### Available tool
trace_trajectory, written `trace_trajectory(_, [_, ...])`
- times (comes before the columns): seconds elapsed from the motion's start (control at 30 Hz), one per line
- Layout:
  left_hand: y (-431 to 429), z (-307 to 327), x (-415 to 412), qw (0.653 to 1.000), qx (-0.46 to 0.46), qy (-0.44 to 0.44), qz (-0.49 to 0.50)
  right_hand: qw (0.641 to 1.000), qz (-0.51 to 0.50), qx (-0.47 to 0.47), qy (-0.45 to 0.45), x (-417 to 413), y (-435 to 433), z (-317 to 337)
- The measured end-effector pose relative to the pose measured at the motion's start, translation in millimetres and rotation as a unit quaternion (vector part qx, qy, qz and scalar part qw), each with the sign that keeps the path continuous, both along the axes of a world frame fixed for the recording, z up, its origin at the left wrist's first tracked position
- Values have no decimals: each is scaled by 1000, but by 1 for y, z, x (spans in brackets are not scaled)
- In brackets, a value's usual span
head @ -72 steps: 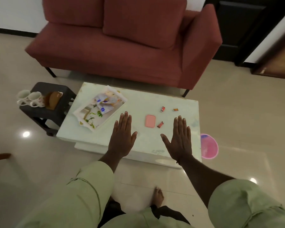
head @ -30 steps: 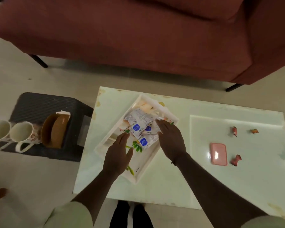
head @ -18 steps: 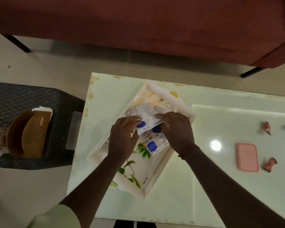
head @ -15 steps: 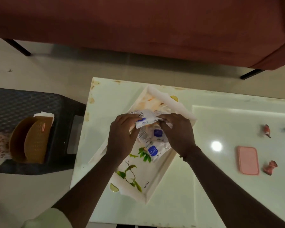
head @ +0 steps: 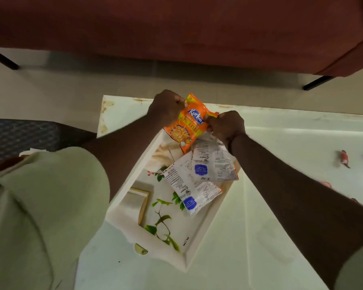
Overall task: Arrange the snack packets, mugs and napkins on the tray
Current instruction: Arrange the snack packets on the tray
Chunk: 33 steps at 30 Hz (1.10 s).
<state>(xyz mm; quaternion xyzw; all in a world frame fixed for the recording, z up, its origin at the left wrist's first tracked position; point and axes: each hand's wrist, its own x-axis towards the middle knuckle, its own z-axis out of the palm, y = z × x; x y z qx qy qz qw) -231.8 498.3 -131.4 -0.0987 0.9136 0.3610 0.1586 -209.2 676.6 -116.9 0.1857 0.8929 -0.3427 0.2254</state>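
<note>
An orange snack packet is held up over the far end of the white floral tray. My left hand pinches its top left corner and my right hand grips its right edge. Two more snack packets lie in the tray with their white backs up, one near my right wrist and one just below it. The tray sits at an angle on the pale green table. Mugs and napkins are hidden behind my left sleeve.
A dark red sofa stands just beyond the table. A black side table is at the left, partly behind my sleeve. Small red objects lie on the table at the far right.
Both hands have lifted one packet out of the tray and turned it over, so its orange front now faces me. My head has moved closer over the tray.
</note>
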Motion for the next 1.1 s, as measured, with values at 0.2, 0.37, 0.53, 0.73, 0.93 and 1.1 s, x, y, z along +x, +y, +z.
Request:
trace_trajectory(0.2, [7,-6,-1,995,-86,40,23,996,-63,-24,62,8,7,-7])
trace_trajectory(0.37, [11,9,18,987,-108,100,62,984,-85,-89,131,44,31,12])
trace_trajectory(0.53, [16,25,71,984,-96,127,77,966,49,64,247,129,69,34])
trace_trajectory(0.73, [18,20,138,969,-109,173,-141,932,220,178,226,191,72,14])
trace_trajectory(0.93, [19,-4,154,959,-133,125,-219,922,202,123,305,179,64,-5])
trace_trajectory(1.1, [19,5,147,966,-53,135,-213,949,71,-6,308,161,70,13])
